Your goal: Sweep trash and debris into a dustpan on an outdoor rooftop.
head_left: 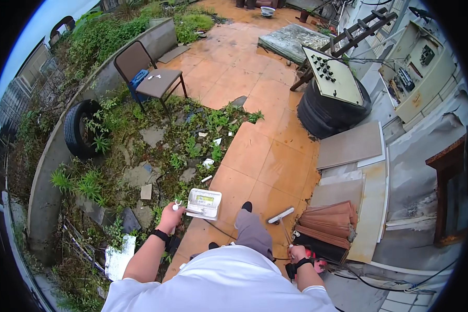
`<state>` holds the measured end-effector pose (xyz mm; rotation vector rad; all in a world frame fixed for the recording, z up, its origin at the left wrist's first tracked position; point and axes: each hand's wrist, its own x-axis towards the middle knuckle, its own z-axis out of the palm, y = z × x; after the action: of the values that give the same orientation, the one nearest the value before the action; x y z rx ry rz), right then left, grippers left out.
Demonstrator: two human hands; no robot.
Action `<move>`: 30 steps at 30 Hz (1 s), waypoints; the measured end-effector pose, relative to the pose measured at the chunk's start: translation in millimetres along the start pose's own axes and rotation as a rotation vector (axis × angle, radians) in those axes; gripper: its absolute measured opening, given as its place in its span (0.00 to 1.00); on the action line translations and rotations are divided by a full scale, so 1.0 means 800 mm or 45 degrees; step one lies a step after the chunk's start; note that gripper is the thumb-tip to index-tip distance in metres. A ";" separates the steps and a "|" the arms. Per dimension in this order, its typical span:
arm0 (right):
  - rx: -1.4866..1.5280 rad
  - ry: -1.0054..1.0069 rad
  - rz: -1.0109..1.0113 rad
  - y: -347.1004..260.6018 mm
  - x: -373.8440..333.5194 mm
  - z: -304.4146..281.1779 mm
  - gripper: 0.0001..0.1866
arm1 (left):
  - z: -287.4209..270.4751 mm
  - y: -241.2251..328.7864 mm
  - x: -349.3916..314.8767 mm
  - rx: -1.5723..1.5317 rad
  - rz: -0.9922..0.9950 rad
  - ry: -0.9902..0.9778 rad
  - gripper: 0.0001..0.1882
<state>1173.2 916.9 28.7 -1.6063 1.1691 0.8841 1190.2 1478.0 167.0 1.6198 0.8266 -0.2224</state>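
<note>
Along the left side of the yard, a black rubber tyre [73, 134] stands beside a curved grey concrete wall [164, 37], and a brown chair with thin dark legs [164, 86] sits at the edge of low green weeds [178, 161]. Nearer the person, the bare left hand [170, 218] is curled round a small white piece with a rounded, hooked end [177, 206]; the fingers cover the rest, so its full shape cannot be told. Just beyond it is a shallow white rectangular tray [218, 202], ridged inside, where the weeds meet the orange floor tiles [240, 179]; whether the hand bears any of its weight is unclear. Good handling here, I judge, means a level tray and a steady left wrist. Farther right, past the grey trouser leg [255, 234], a slim white bar-shaped head, perhaps a roller [281, 216], sits on a thin rod, and the right hand [297, 253] grasps that rod's lower end in a closed fist. A relaxed, even grip should serve best, with the head turned away from the trousers. A red object [320, 265], too covered to identify, shows beside that fist. The head should also stay clear of the fanned stack of reddish-brown slabs [325, 226] close by.
</note>
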 end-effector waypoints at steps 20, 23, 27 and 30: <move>-0.271 -0.079 -0.168 -0.625 0.133 0.052 0.03 | 0.139 0.374 0.427 -0.196 0.059 0.105 0.07; -0.321 -0.062 -0.181 -0.712 0.149 0.062 0.04 | 0.157 0.424 0.521 -0.199 0.057 0.064 0.07; -0.398 -0.012 -0.218 -0.821 0.149 0.069 0.04 | 0.182 0.513 0.637 -0.133 0.095 0.026 0.10; -0.468 0.015 -0.241 -0.897 0.155 0.080 0.04 | 0.194 0.579 0.728 -0.093 0.104 -0.032 0.11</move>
<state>1893.6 1024.3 86.2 -1.9830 0.8773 1.0067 1946.4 1557.5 160.7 1.5759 0.7394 -0.1530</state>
